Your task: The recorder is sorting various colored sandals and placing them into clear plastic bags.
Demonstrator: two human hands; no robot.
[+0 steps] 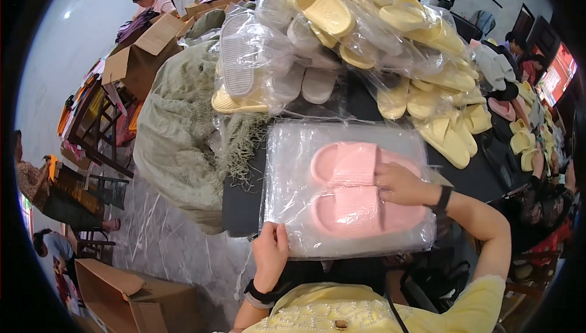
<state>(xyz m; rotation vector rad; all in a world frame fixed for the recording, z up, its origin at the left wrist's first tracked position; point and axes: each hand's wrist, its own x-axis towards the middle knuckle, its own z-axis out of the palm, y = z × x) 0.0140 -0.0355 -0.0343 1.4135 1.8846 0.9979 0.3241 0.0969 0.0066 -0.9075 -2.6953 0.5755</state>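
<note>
A pair of pink slippers point(347, 212) lies side by side on a stack of clear plastic bags point(287, 180), toes to the left. Film glints over their straps, so they look at least partly inside the top bag. My right hand point(403, 184) reaches in from the right, its fingers curled at the strap opening of the farther slipper; the fingertips are hidden. My left hand point(270, 256) pinches the near left corner of the plastic bag between thumb and fingers.
Bagged yellow slippers point(317, 6) and grey ones point(238, 55) are heaped behind the stack on the dark table point(241, 211). A green cloth-covered bundle point(177, 131) bulges at the left. Cardboard boxes point(146, 299) stand on the floor. Other people sit or stand around the room.
</note>
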